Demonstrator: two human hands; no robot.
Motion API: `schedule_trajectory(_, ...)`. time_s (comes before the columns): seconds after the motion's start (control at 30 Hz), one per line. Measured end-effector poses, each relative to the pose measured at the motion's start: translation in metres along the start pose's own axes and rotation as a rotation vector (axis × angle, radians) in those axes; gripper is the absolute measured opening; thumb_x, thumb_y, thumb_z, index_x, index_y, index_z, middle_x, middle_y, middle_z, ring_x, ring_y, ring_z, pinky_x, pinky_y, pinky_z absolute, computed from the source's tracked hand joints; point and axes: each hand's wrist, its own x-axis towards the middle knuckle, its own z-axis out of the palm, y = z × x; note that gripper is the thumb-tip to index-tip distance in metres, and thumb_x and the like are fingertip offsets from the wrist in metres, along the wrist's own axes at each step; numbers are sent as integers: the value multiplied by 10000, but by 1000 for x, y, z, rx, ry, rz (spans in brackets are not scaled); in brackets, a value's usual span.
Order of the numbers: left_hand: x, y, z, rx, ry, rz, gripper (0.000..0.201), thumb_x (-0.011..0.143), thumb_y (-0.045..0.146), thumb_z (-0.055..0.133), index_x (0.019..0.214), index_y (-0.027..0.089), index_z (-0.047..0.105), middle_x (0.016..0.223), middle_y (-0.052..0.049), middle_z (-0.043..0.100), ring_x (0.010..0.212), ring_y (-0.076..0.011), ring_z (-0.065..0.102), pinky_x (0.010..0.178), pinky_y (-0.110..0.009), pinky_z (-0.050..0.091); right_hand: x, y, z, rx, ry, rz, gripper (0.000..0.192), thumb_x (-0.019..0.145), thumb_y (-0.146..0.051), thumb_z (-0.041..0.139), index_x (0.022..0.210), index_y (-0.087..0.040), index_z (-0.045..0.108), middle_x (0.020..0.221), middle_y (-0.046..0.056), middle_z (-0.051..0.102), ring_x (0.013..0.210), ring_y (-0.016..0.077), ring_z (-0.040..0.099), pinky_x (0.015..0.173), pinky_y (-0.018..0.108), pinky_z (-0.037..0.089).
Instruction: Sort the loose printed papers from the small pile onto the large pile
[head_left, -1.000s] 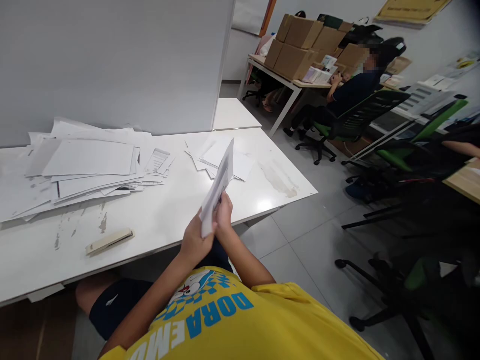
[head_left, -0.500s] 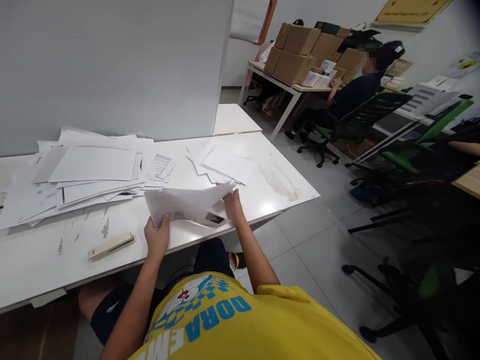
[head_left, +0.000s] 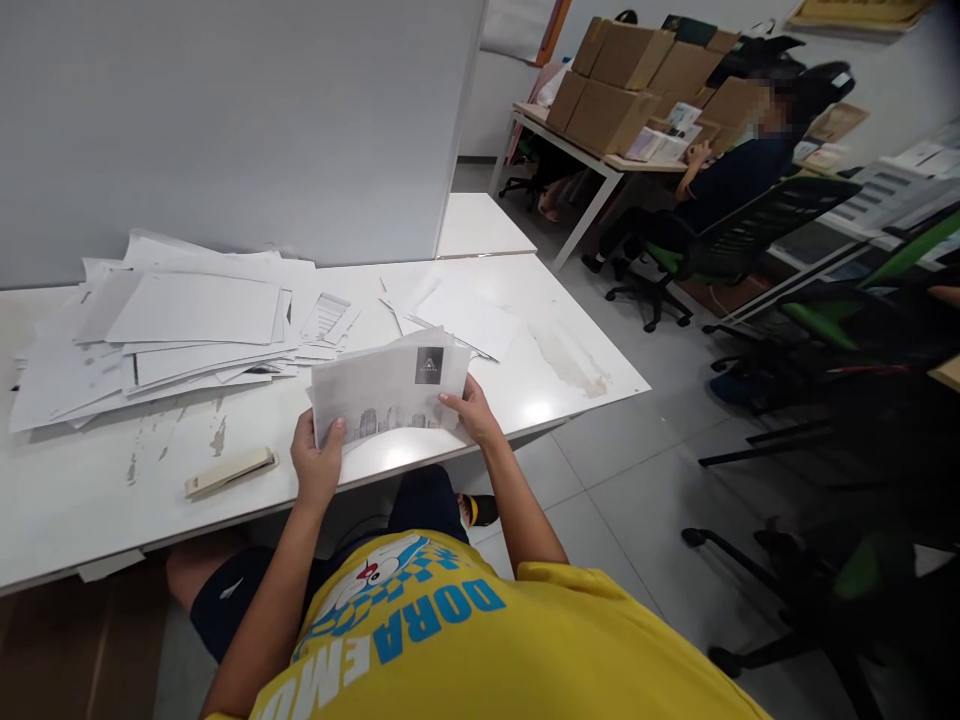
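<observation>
At the far left, a wide heap of white papers (head_left: 172,325) lies spread over the white surface (head_left: 90,500), against a grey partition (head_left: 225,120). Nearer the front edge, a beige stapler (head_left: 229,473) lies flat on the surface, just left of the left hand and apart from it.

The left hand (head_left: 316,462) grips the lower left corner of a printed sheet (head_left: 386,390), its thumb pressed on top and its fingers curled beneath. The sheet is held nearly flat above the front edge of the surface, its face turned up; it bears a dark square logo near the upper right and a faint grey skyline along the lower part. The right hand (head_left: 471,412) clamps the sheet's right edge, with fingers (head_left: 454,400) laid over the paper. Both hands are closed on the same sheet, so it spans the gap between them.

Behind the sheet, a smaller stack (head_left: 457,315) of white paper rests on the surface, well apart from the heap. Right of that, the surface shows a worn smear and a bright glare.

Farther right, across the tiled floor, another person (head_left: 731,180) sits in a green chair (head_left: 757,215) at a table piled with boxes (head_left: 637,85).
</observation>
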Motion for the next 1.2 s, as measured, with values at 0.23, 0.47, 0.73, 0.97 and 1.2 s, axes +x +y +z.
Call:
schedule_trajectory(0.23, -9, -19, -2, 13, 2, 187, 506, 799, 598, 620, 1071, 173, 577, 982, -102, 641, 952, -247, 651, 842, -370, 542, -3, -5, 5, -42, 84, -91, 378, 639, -400, 836, 933, -220, 680, 905, 31, 722, 883, 229, 654, 832, 379, 535)
schedule_trajectory(0.47, 1, -2, -1, -17, 0, 166, 564, 883, 669, 463, 1133, 170, 541, 1000, -102, 631, 993, -244, 634, 921, -379, 504, -1, -19, 12, -74, 45, -218, 434, 691, -429, 820, 1054, -238, 677, 1011, 39, 668, 1014, 232, 617, 950, 369, 494)
schedule_trajectory(0.73, 6, 9, 2, 13, 3, 77, 508, 928, 699, 332, 809, 226, 473, 727, 5, 478, 701, -168, 497, 733, -325, 463, -2, -14, 22, -78, 40, -218, 351, 783, -491, 713, 1022, -241, 655, 997, 38, 657, 1008, 247, 602, 940, 371, 490)
schedule_trajectory(0.97, 11, 7, 4, 69, 6, 17, 390, 879, 600, 517, 937, 215, 535, 889, -37, 613, 860, -192, 581, 818, -326, 482, 0, -14, 26, -105, 74, -132, 361, 769, -434, 724, 1070, -242, 667, 1015, 26, 689, 1027, 247, 614, 929, 364, 508)
schedule_trajectory(1.2, 15, 8, 0, 79, 62, 6, 344, 876, 510, 535, 965, 183, 594, 895, -51, 657, 885, -203, 619, 841, -330, 507, -5, -22, 7, -120, -115, 58, 305, 757, -311, 758, 1032, -212, 671, 835, -6, 708, 797, 201, 654, 764, 335, 553)
